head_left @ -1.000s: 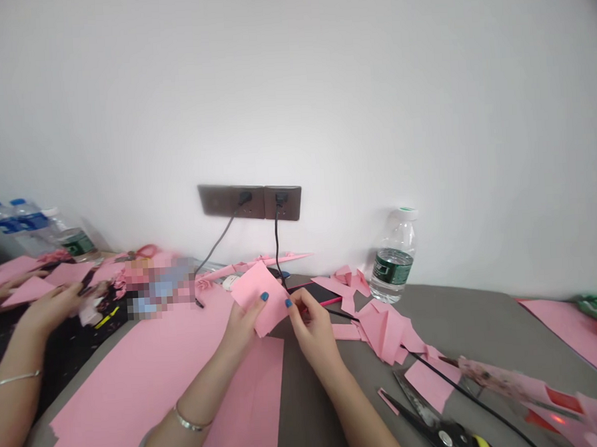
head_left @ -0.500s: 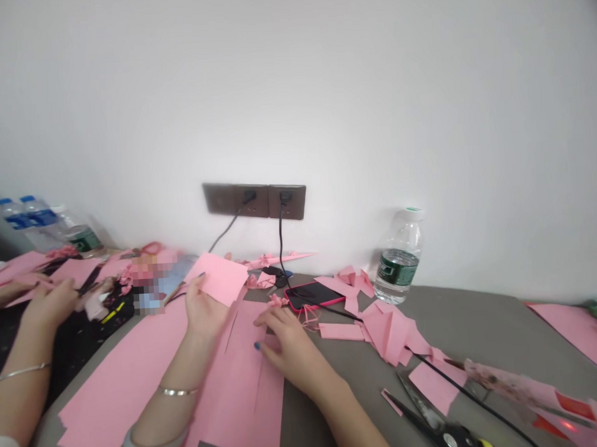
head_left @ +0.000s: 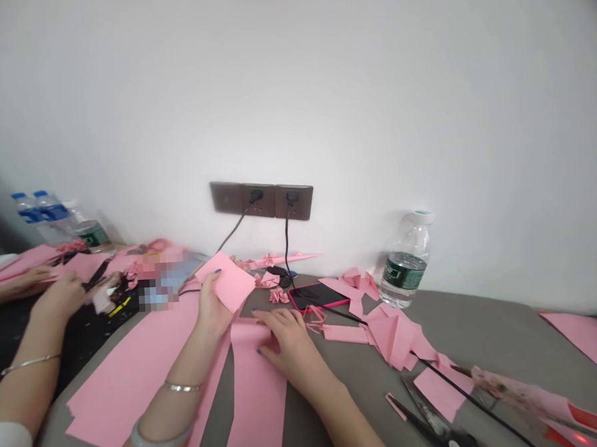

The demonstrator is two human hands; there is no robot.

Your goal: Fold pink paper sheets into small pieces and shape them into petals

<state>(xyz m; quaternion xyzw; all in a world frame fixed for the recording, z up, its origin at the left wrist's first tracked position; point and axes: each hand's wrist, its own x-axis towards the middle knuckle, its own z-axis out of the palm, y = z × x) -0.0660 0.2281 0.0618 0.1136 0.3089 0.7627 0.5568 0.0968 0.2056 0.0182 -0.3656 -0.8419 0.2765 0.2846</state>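
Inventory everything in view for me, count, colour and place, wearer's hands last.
Wall: one, white, behind
Table: one, grey, below
Socket row: one, dark, on wall
Plugged cables: two, dark, at sockets
Bottles: four, clear, three left, one right
Phone: one, black, pink-edged, centre
Scissors: one, black and yellow, lower right
Glue-gun-like tool: one, pinkish, right
Folded papers: several, pink, right of centre
Long sheets: several, pink, left and centre
Co-worker's hands: two, far left
Square paper: at least one, pink, centre
Left hand: one, blue nail, holding square paper
Right hand: one, blue nails, touching long sheet
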